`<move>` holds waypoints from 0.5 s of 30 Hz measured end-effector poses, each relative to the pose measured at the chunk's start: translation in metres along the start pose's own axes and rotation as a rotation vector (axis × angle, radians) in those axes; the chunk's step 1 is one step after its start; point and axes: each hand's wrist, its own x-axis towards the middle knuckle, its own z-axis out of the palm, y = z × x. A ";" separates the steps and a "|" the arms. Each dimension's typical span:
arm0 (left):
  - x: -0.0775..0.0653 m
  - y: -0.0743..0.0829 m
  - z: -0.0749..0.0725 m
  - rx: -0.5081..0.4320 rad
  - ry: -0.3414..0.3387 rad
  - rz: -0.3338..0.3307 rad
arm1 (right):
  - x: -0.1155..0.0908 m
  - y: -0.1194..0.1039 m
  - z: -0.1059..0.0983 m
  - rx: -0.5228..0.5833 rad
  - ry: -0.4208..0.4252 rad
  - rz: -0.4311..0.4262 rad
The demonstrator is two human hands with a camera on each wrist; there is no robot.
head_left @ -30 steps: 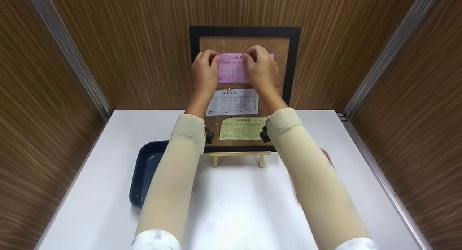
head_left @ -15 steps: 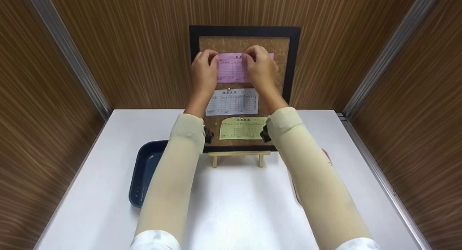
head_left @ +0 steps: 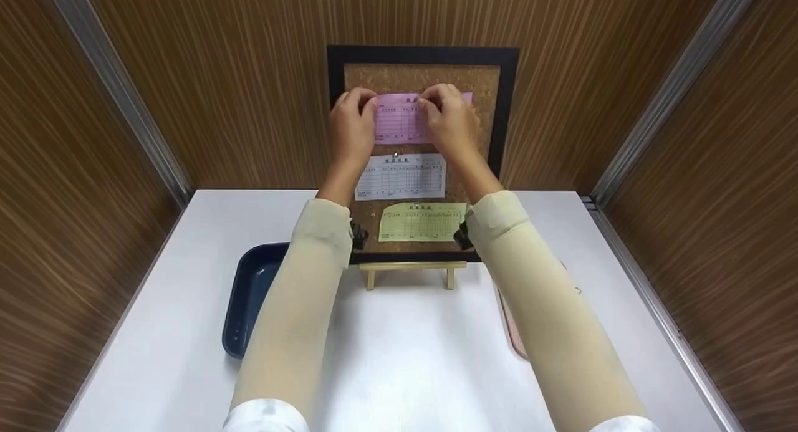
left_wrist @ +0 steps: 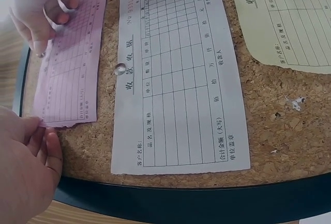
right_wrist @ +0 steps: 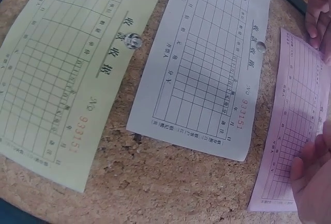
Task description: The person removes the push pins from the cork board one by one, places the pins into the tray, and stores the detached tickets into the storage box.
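Observation:
A pink receipt slip (head_left: 393, 119) lies against the upper part of a black-framed cork board (head_left: 424, 73). My left hand (head_left: 353, 125) pinches its upper left corner between thumb and fingers. At the slip's top middle, my right hand (head_left: 454, 121) has thumb and index finger brought together on a small clear push pin (left_wrist: 40, 54), whose head peeks out by a fingertip in the left wrist view. Below hang a white receipt slip (head_left: 402, 177) and a yellow-green one (head_left: 419, 222), each with a pin at its top edge. My right hand covers part of the pink slip.
A small wooden easel (head_left: 411, 266) supports the board on the white table (head_left: 399, 357). Left of it sits a dark blue tray (head_left: 237, 307), partly behind my left sleeve. A pink tray (head_left: 514, 332) shows beside my right sleeve. Wood-grain walls (head_left: 218, 95) surround the table.
My right hand has shifted slightly down, and its forearm a little to the right, uncovering more of the pink tray. The left hand stays at the slip's corner.

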 end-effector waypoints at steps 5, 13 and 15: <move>-0.005 0.000 -0.003 -0.078 -0.006 -0.011 | -0.009 0.003 -0.002 0.058 -0.019 -0.056; -0.023 0.006 -0.015 -0.197 -0.025 -0.005 | -0.030 0.007 -0.014 0.154 0.000 -0.151; -0.029 0.007 -0.019 -0.214 -0.030 -0.004 | -0.037 0.009 -0.017 0.167 0.009 -0.181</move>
